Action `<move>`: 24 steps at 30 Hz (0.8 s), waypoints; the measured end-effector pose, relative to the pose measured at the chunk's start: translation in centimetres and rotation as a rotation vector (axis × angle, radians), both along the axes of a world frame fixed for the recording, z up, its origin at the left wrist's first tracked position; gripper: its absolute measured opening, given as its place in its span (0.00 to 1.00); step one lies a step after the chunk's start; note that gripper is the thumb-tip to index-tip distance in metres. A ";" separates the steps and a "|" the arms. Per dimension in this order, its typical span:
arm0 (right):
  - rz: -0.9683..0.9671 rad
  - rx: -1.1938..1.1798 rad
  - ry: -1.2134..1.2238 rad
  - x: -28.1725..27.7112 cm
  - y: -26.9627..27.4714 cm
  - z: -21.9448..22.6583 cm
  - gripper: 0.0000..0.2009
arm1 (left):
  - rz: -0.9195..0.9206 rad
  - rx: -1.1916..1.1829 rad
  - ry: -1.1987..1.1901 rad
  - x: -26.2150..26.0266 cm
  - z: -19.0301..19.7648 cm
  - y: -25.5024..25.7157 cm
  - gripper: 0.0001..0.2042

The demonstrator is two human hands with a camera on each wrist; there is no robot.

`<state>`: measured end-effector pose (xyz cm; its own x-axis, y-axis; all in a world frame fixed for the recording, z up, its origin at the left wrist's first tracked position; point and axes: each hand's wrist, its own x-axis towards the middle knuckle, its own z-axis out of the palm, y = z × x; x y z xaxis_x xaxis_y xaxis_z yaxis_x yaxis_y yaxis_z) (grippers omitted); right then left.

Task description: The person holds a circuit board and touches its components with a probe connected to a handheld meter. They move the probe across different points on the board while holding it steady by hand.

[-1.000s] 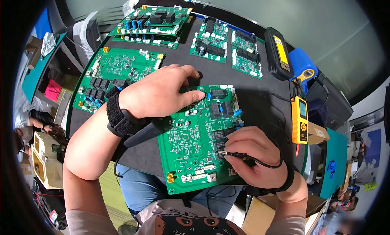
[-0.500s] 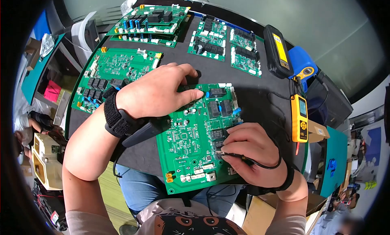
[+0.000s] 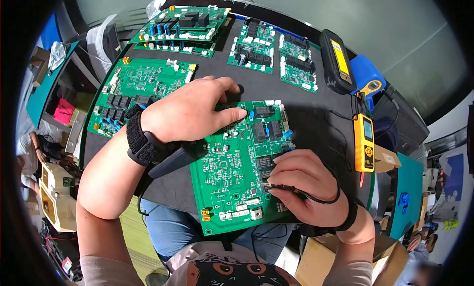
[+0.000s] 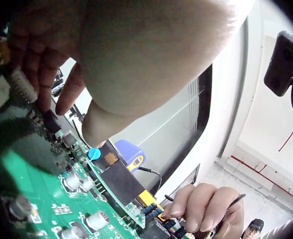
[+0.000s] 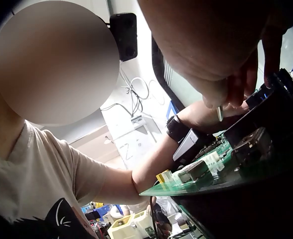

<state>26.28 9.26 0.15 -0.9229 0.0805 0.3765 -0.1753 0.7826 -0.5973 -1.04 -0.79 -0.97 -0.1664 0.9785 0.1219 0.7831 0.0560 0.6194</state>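
A large green circuit board point(image 3: 217, 187) lies at the near edge of the table, with black relays point(image 3: 264, 162) along its right side. My left hand point(image 3: 190, 110) rests over its upper left part, thumb on the board near a blue disc part and fingers reaching past the top edge. In the left wrist view those fingers point(image 4: 44, 74) look fairly straight and come down among the components. My right hand point(image 3: 308, 187) pinches a thin black probe point(image 3: 289, 188), a cable looping back from it. The metal tip point(image 5: 219, 113) shows below the fingers in the right wrist view.
Another green board point(image 3: 148, 76) lies at left, stacked boards point(image 3: 182, 31) behind it, smaller boards point(image 3: 254, 51) at the back. A yellow handheld meter point(image 3: 364, 143) with a black cable, a black case point(image 3: 338, 61) and a blue device point(image 3: 368, 76) stand at right.
My right fingertips have shifted slightly left and down over the probe, so less of its tip shows. The left hand stays resting on the board; the head view has shifted a little.
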 end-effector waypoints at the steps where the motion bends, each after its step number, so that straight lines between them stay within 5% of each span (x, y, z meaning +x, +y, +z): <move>1: 0.006 -0.007 -0.004 0.0 0.0 0.0 0.14 | -0.001 -0.005 -0.006 0.0 0.0 0.0 0.25; 24: 0.004 -0.009 0.003 0.0 -0.2 0.2 0.14 | -0.005 -0.015 0.013 0.1 0.0 0.1 0.25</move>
